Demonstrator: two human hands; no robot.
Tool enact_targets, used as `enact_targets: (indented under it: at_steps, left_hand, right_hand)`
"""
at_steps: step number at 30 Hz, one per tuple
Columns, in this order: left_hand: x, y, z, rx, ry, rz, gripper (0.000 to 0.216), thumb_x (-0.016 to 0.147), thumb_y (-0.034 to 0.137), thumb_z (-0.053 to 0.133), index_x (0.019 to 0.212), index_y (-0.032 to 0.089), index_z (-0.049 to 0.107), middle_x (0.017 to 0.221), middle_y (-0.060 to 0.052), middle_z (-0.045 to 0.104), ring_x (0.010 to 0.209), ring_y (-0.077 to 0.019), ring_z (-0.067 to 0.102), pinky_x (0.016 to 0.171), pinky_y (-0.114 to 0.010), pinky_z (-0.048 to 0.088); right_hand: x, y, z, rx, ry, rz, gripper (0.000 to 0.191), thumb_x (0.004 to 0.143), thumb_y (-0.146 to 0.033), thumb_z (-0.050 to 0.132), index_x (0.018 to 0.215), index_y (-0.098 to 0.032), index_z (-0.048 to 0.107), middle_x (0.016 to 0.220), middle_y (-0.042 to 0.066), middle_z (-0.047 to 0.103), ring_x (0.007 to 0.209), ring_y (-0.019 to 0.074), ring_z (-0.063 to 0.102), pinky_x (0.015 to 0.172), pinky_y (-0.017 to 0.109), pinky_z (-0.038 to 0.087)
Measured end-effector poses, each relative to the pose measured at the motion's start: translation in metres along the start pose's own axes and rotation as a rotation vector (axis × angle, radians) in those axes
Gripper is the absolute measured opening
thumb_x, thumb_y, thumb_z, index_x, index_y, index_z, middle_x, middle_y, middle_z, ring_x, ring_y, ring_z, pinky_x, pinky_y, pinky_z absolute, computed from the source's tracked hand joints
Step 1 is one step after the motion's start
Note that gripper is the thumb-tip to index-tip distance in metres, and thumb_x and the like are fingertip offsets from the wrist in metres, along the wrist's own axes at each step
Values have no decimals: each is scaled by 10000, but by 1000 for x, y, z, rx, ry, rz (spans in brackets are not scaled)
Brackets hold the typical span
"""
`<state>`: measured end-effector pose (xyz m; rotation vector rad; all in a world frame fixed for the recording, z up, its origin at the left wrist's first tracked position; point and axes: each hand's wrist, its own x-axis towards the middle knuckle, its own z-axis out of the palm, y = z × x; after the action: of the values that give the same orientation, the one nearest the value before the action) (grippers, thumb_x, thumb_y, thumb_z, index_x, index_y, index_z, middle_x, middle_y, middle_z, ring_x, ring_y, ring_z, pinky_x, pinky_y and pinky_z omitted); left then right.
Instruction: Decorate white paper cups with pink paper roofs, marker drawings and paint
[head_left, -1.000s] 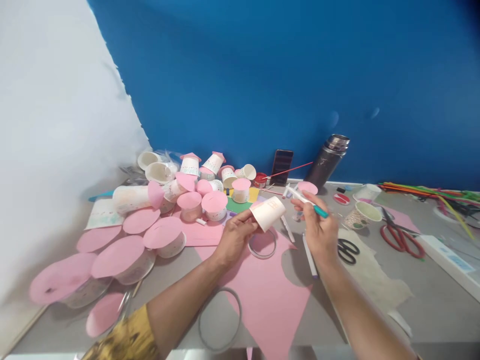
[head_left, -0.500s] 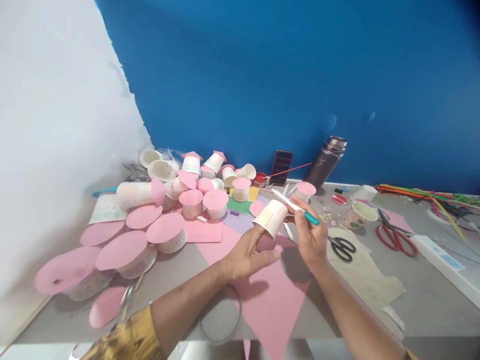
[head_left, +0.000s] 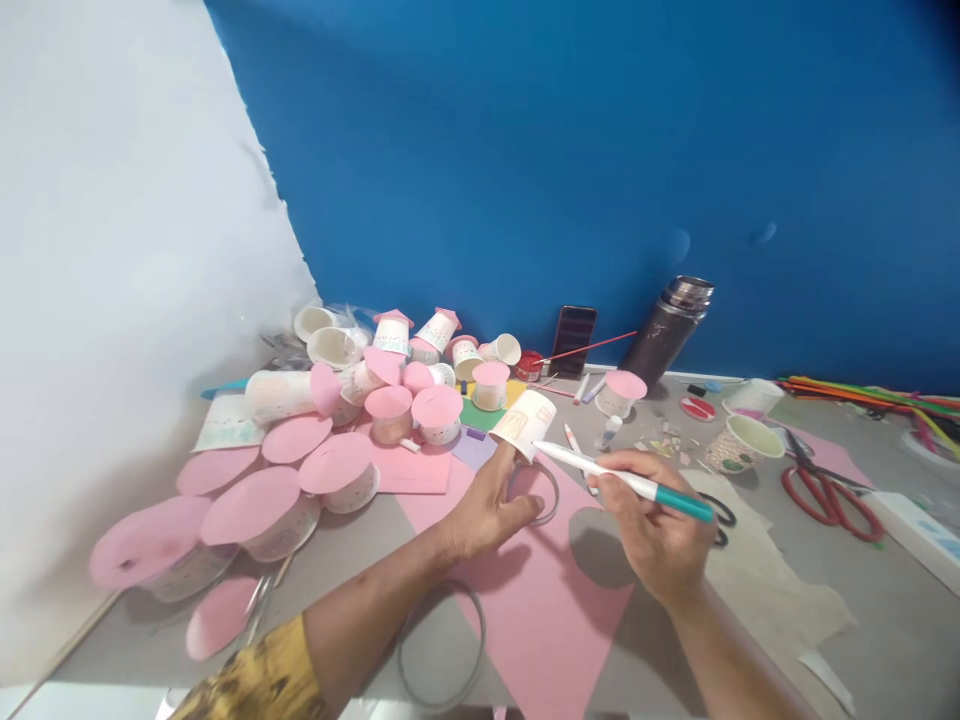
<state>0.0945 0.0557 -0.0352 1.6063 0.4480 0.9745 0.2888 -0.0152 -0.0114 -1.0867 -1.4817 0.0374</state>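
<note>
My left hand (head_left: 491, 510) holds a small white paper cup (head_left: 524, 424) upside down, with fingers pushed up inside it. A faint yellow drawing shows on the cup's side. My right hand (head_left: 656, 525) grips a white marker with a teal end (head_left: 626, 481), its tip pointing left at the cup's lower edge. Both hands hover over a large pink paper sheet (head_left: 540, 590) on the grey table. A clear ring (head_left: 534, 492) lies on the pink sheet just under the cup.
Several cups topped with pink paper discs (head_left: 341, 465) crowd the left and back. A dark flask (head_left: 664, 330), a phone (head_left: 574, 340), red scissors (head_left: 825, 495), black scissors (head_left: 720, 515), a patterned cup (head_left: 742, 442) and coloured sticks (head_left: 870, 392) lie right. A second ring (head_left: 442, 645) lies near.
My right hand drew back to the right and lowered the marker to lie nearly flat, its tip now at the cup's lower edge. The left hand kept the cup, tilting it slightly.
</note>
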Motion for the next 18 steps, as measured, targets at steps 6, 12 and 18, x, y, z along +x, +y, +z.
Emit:
enact_targets:
  at_steps: [6, 12, 18]
  left_hand:
    - [0, -2, 1, -3, -15, -3, 699, 890, 255, 701, 1554, 253, 483, 1588, -112, 503, 1517, -381, 366, 1245, -513, 291]
    - [-1, -1, 4, 2, -8, -4, 705, 861, 167, 710, 1527, 282, 508, 1545, -95, 537, 1481, -351, 418, 1245, -509, 298]
    - [-2, 1, 6, -61, 22, -32, 711, 848, 139, 711, 1519, 266, 511, 1541, -110, 537, 1491, -356, 408, 1244, -511, 301]
  right_hand:
    - [2, -1, 1, -57, -31, -54, 56, 956, -205, 691, 998, -234, 715, 799, -5, 750, 620, 134, 711, 572, 232, 539]
    - [3, -3, 4, -53, -89, -90, 49, 963, -197, 672, 990, -229, 699, 804, -7, 736, 600, 124, 684, 548, 221, 522]
    - [4, -3, 5, -90, -60, -111, 66, 959, -171, 666, 967, -230, 694, 794, -8, 728, 605, 124, 679, 573, 221, 532]
